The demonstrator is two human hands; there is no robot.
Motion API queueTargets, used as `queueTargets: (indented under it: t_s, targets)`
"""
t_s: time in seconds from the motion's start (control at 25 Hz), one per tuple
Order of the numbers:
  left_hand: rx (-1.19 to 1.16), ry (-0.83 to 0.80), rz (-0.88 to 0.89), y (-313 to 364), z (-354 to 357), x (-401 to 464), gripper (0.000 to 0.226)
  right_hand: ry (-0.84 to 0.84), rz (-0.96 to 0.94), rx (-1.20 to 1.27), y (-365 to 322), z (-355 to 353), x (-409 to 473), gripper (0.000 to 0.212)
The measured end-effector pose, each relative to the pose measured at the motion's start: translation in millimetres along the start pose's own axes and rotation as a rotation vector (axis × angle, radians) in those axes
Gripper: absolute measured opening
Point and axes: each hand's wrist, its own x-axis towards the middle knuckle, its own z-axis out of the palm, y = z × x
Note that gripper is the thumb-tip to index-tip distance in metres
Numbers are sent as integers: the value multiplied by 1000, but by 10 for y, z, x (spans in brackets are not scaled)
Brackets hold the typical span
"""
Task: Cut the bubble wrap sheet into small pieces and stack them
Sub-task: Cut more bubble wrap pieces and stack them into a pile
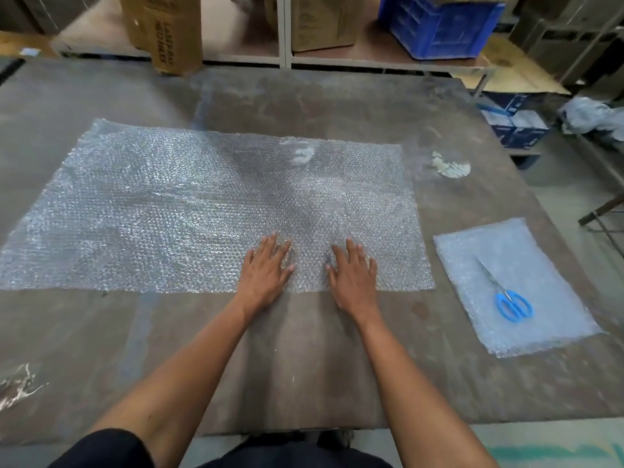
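Note:
A large clear bubble wrap sheet [175, 204] lies spread flat across the middle of the brown table [297, 359]. My left hand [265, 270] and my right hand [353, 275] both press flat on the sheet's near edge, fingers straight and spread, a short gap between them. To the right a smaller cut bubble wrap piece [533, 332] lies near the table's right edge. Blue-handled scissors [506, 293] rest closed on top of that piece, blades pointing away from me.
A tall cardboard box [165, 32] stands at the table's far edge. Behind it are shelves with another carton [320, 25] and a blue crate [442, 27]. Blue-and-white boxes [513, 123] sit off the right side. Torn tape scraps [450, 165] stick to the table.

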Motion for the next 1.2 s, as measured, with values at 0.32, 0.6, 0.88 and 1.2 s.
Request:
queueTargets:
  t_s: [0.32,0.6,0.88,1.2]
  targets:
    - [34,-2,-60,-669,-121,234,82,-54,-51,18,43,134,455,74]
    - [64,-17,-45,-623,-44,-128,90,-33,-36,-15,75,124,53,72]
    - [33,-31,-74,-513,37,-769,92,-139,-18,-102,98,86,-499,74]
    - [1,-41,-91,-299,170,-1412,97,-144,75,-266,70,98,-1231,79]
